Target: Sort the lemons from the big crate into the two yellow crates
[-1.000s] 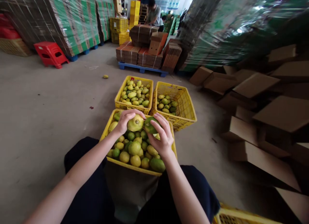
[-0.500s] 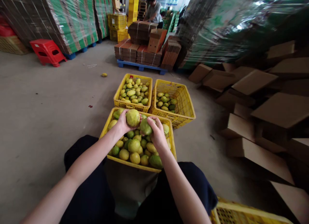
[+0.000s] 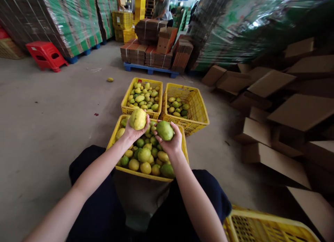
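My left hand (image 3: 136,131) is wrapped round a yellow lemon (image 3: 138,119), palm turned up. In my right hand (image 3: 171,141) rests a green lemon (image 3: 165,130), fingers curled about its sides. Both hands are above the near yellow crate (image 3: 146,176), which is full of yellow and green lemons (image 3: 144,155). Just beyond it stand two more yellow crates: the far left crate (image 3: 122,104) is well filled with mostly yellow lemons, while the far right crate (image 3: 198,113) has a smaller heap of greener lemons (image 3: 177,108) at its left side.
Cardboard boxes (image 3: 300,113) lie heaped on the right. Flattened cartons (image 3: 146,54) sit on a blue pallet (image 3: 150,69) ahead, with a person (image 3: 162,8) behind. A red stool (image 3: 47,55) and a loose lemon (image 3: 110,79) are on the left floor. Another yellow crate (image 3: 271,224) is at lower right.
My right hand has turned palm up, so its green lemon shows more fully. My left hand has raised the yellow lemon slightly and moved left; the two lemons are farther apart.
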`<state>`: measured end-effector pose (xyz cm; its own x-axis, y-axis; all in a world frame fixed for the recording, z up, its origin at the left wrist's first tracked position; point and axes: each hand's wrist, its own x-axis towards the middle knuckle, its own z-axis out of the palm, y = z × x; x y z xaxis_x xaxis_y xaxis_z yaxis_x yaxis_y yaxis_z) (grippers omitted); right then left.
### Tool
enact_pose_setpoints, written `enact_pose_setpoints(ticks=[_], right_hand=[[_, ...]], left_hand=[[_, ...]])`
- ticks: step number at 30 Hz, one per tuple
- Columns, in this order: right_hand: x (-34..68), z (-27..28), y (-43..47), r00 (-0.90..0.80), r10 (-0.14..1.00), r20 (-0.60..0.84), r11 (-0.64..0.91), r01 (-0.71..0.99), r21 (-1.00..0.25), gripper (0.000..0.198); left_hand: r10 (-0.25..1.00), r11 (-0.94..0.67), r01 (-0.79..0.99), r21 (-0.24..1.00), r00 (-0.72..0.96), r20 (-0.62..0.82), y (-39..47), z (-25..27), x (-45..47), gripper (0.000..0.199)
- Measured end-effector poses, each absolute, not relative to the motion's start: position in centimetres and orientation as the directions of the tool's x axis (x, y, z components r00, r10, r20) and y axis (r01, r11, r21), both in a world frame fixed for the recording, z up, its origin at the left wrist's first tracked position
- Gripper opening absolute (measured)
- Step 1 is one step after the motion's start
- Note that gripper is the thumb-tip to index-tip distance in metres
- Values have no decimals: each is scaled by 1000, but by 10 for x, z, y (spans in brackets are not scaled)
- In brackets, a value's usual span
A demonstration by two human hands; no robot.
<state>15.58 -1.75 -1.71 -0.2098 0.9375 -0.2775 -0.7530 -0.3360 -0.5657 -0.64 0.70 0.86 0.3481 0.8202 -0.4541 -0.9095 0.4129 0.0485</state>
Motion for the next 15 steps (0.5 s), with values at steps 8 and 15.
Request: enact_pose_setpoints(ticks=[8, 15], right_hand=[[149, -26, -15, 21, 967, -253, -97, -891, -444, 23], [150, -29, -13, 88, 951, -296, -76, -862, -502, 24]], left_hand=[[878, 393, -908, 146, 323, -353, 3, -7, -1, 43], [827, 499, -828, 256, 367, -426, -2, -10, 0, 42]])
